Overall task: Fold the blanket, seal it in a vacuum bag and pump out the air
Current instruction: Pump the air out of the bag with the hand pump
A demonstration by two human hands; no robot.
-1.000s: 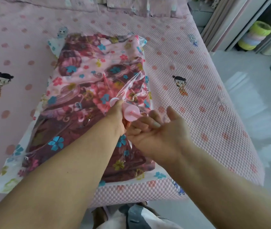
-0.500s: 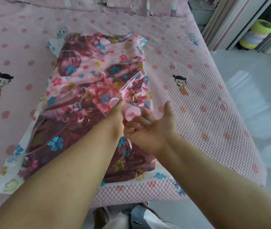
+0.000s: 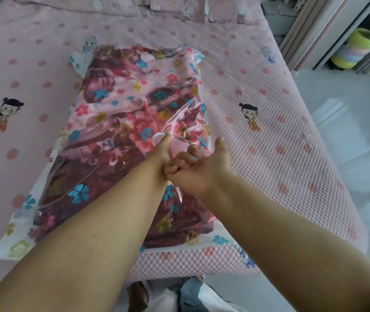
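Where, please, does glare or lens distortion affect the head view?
Head view: glare streaks the vacuum bag just beyond the left hand and right hand; sunlight washes out the floor at right; the wide lens bows the bed edges and stretches the forearms.

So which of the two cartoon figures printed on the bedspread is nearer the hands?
The figure on the right, just beyond the right hand; the other sits far left.
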